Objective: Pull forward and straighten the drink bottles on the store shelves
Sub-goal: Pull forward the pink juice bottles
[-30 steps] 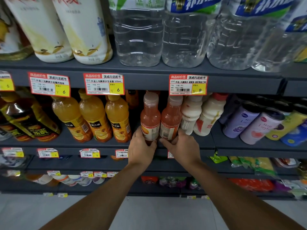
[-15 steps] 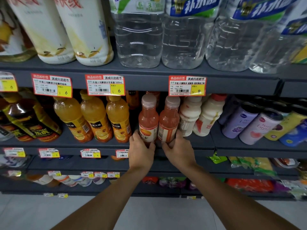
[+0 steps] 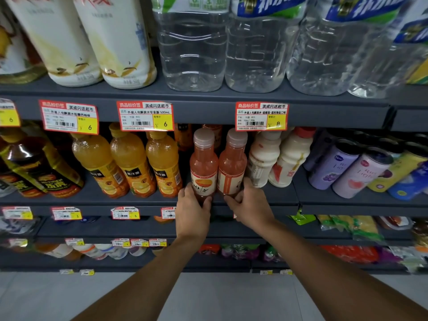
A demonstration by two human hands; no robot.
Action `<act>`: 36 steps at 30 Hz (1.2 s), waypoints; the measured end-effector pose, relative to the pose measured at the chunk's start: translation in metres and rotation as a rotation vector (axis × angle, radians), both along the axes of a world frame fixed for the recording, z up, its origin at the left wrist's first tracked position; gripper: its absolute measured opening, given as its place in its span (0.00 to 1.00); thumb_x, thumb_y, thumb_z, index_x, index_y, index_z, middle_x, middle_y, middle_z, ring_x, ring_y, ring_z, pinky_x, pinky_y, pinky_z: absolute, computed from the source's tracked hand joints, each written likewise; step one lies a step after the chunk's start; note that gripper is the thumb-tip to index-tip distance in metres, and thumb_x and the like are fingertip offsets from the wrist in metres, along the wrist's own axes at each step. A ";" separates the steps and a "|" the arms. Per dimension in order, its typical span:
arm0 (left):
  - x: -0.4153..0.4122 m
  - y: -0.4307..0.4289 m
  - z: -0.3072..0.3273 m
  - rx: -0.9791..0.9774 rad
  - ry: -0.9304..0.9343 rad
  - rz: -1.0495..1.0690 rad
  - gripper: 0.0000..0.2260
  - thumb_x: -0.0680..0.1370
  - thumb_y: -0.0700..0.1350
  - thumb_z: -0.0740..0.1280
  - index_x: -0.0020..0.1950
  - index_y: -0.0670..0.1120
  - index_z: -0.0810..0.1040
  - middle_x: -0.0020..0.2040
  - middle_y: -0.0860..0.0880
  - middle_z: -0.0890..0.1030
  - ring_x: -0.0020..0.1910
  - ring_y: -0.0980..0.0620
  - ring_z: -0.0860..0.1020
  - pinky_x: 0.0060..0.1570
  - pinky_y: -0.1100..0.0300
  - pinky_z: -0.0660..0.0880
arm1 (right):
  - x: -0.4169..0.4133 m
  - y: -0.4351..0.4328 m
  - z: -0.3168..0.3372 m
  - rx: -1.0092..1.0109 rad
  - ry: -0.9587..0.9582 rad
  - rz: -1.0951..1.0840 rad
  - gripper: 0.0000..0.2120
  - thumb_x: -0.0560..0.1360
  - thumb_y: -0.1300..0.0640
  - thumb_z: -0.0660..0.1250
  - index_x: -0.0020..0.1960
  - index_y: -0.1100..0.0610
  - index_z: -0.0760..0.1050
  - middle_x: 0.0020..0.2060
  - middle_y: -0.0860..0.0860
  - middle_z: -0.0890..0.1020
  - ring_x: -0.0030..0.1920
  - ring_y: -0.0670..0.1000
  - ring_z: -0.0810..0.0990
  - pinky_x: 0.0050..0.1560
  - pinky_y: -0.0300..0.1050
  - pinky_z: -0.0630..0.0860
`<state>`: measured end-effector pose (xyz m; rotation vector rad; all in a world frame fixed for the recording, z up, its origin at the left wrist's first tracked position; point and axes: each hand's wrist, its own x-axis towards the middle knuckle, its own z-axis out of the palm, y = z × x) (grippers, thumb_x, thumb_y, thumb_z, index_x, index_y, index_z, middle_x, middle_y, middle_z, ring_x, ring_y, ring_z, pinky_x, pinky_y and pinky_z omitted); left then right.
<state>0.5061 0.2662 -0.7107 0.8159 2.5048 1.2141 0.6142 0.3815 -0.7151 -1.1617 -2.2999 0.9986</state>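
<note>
**OK: both hands on the two pink bottles, front of middle shelf**

Left hand (image 3: 192, 210) grips the base of the left pink bottle (image 3: 203, 163), fingers curled round its left side, thumb on the front. Right hand (image 3: 251, 205) holds the base of the right pink bottle (image 3: 232, 164) the same way, mirrored: thumb in front, fingers wrapped round its right side. Both arms reach in from below.

The two bottles stand upright, touching side by side, at the front edge of the middle shelf (image 3: 97, 200). Pale caps are on. The left label faces out with an orange graphic; the right label shows a vertical band, so it is turned differently. Another bottle of the same colour (image 3: 213, 133) sits behind them, mostly hidden.

Neighbours on the same shelf:
- left: three orange juice bottles (image 3: 130, 163) in a row, near the pink pair with a dark gap between; dark tea bottles (image 3: 30, 167) further left
- right: two white bottles (image 3: 262, 158), the nearer just beside the right pink bottle and the right hand's fingers
- far right: cans (image 3: 361, 172) leaning in the wide-angle view

Upper shelf carries clear water bottles (image 3: 192, 49) and cream-coloured bottles (image 3: 118, 42). Price tags (image 3: 144, 115) hang on its front lip, marked 6, 6 and 8. Lower shelves hold blurred packs; I cannot tell what they are.
</note>
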 end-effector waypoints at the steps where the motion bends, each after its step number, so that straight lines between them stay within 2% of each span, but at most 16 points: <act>1: 0.000 0.000 0.000 0.004 -0.008 0.016 0.25 0.78 0.44 0.72 0.73 0.43 0.69 0.65 0.45 0.74 0.63 0.48 0.73 0.57 0.63 0.68 | -0.001 0.001 -0.001 0.004 0.009 -0.013 0.20 0.72 0.52 0.76 0.57 0.56 0.70 0.30 0.48 0.81 0.31 0.46 0.81 0.39 0.51 0.81; 4: 0.002 0.003 -0.002 0.014 -0.022 0.052 0.25 0.77 0.45 0.73 0.71 0.42 0.69 0.64 0.45 0.74 0.62 0.47 0.74 0.54 0.64 0.67 | -0.006 -0.001 -0.004 0.016 0.027 -0.085 0.27 0.69 0.48 0.79 0.58 0.58 0.69 0.41 0.54 0.84 0.43 0.52 0.84 0.43 0.48 0.81; 6: 0.002 0.004 -0.004 0.017 -0.018 0.057 0.26 0.77 0.45 0.73 0.71 0.42 0.69 0.64 0.44 0.73 0.62 0.46 0.74 0.54 0.64 0.67 | -0.007 -0.003 -0.005 0.013 0.050 -0.123 0.29 0.67 0.47 0.80 0.58 0.57 0.69 0.47 0.54 0.84 0.48 0.52 0.84 0.45 0.47 0.82; 8: 0.002 0.002 -0.005 0.028 -0.013 0.046 0.29 0.77 0.46 0.73 0.74 0.43 0.66 0.67 0.44 0.72 0.64 0.45 0.74 0.55 0.62 0.69 | -0.007 -0.004 -0.005 -0.027 0.079 -0.105 0.29 0.68 0.47 0.79 0.60 0.56 0.68 0.45 0.52 0.84 0.46 0.52 0.84 0.44 0.50 0.83; 10: 0.003 0.000 -0.007 0.042 0.001 0.012 0.32 0.78 0.46 0.72 0.78 0.45 0.60 0.69 0.43 0.71 0.65 0.45 0.74 0.57 0.56 0.73 | -0.003 -0.001 -0.006 -0.073 0.082 -0.038 0.26 0.70 0.48 0.76 0.62 0.53 0.68 0.36 0.46 0.83 0.38 0.49 0.84 0.40 0.54 0.83; 13: 0.005 -0.001 -0.007 0.052 0.040 -0.005 0.30 0.79 0.46 0.70 0.78 0.47 0.60 0.69 0.43 0.71 0.63 0.44 0.75 0.55 0.54 0.75 | -0.001 0.004 -0.007 -0.062 0.068 -0.002 0.22 0.72 0.50 0.74 0.60 0.52 0.69 0.30 0.47 0.81 0.31 0.44 0.81 0.38 0.53 0.82; 16: 0.005 0.000 -0.007 0.068 0.020 0.020 0.27 0.79 0.45 0.70 0.76 0.47 0.62 0.68 0.44 0.72 0.62 0.44 0.76 0.54 0.55 0.75 | -0.005 0.001 -0.007 -0.036 0.110 -0.054 0.28 0.70 0.48 0.78 0.62 0.56 0.69 0.36 0.49 0.84 0.39 0.50 0.84 0.41 0.48 0.82; 18: 0.005 0.001 -0.007 0.065 0.014 0.019 0.27 0.79 0.45 0.70 0.75 0.47 0.63 0.68 0.44 0.72 0.62 0.44 0.76 0.54 0.54 0.76 | -0.006 -0.001 -0.008 -0.049 0.136 -0.073 0.30 0.68 0.48 0.79 0.61 0.56 0.68 0.42 0.53 0.85 0.41 0.54 0.85 0.39 0.44 0.81; 20: 0.003 0.000 -0.007 0.058 0.021 0.010 0.27 0.79 0.45 0.70 0.75 0.47 0.63 0.68 0.44 0.72 0.63 0.44 0.76 0.54 0.52 0.76 | -0.005 -0.002 -0.008 -0.056 0.131 -0.062 0.30 0.68 0.48 0.79 0.62 0.55 0.67 0.39 0.50 0.84 0.40 0.52 0.85 0.39 0.44 0.81; 23: 0.001 -0.001 -0.007 0.050 0.033 0.009 0.26 0.79 0.46 0.70 0.74 0.47 0.64 0.67 0.45 0.72 0.63 0.45 0.75 0.54 0.53 0.76 | 0.000 0.001 -0.010 -0.048 0.097 0.026 0.27 0.71 0.51 0.76 0.64 0.52 0.67 0.31 0.45 0.82 0.33 0.42 0.82 0.39 0.43 0.79; 26: 0.002 -0.001 -0.007 0.045 0.034 0.017 0.26 0.79 0.46 0.70 0.75 0.48 0.63 0.67 0.45 0.72 0.63 0.45 0.75 0.55 0.53 0.76 | 0.000 0.004 -0.010 -0.061 0.091 0.026 0.23 0.72 0.51 0.76 0.61 0.52 0.69 0.30 0.47 0.81 0.31 0.42 0.81 0.36 0.44 0.79; 28: 0.003 0.000 -0.007 0.041 0.032 0.023 0.26 0.79 0.47 0.70 0.75 0.47 0.63 0.68 0.45 0.72 0.63 0.45 0.76 0.56 0.52 0.77 | -0.003 0.003 -0.011 -0.058 0.115 -0.030 0.26 0.70 0.50 0.78 0.61 0.54 0.68 0.34 0.48 0.83 0.35 0.45 0.83 0.38 0.43 0.80; 31: 0.003 -0.001 -0.006 0.041 0.039 0.018 0.26 0.79 0.46 0.70 0.75 0.46 0.63 0.68 0.44 0.72 0.64 0.44 0.75 0.56 0.52 0.76 | -0.009 -0.002 -0.011 -0.051 0.136 -0.091 0.28 0.68 0.49 0.80 0.58 0.54 0.66 0.45 0.54 0.84 0.44 0.53 0.85 0.38 0.42 0.80; 34: 0.000 -0.002 -0.006 0.003 0.049 0.006 0.27 0.79 0.46 0.70 0.75 0.45 0.64 0.68 0.44 0.72 0.64 0.44 0.75 0.56 0.53 0.75 | -0.006 0.000 -0.012 -0.057 0.108 -0.037 0.28 0.69 0.50 0.79 0.61 0.54 0.67 0.37 0.46 0.83 0.38 0.45 0.83 0.39 0.43 0.81; 36: -0.001 -0.002 -0.006 -0.053 0.058 0.004 0.27 0.79 0.47 0.70 0.75 0.43 0.65 0.68 0.44 0.71 0.63 0.43 0.75 0.56 0.52 0.76 | -0.001 0.004 -0.013 -0.014 0.063 0.021 0.23 0.71 0.52 0.77 0.59 0.53 0.69 0.30 0.44 0.80 0.33 0.40 0.80 0.38 0.37 0.76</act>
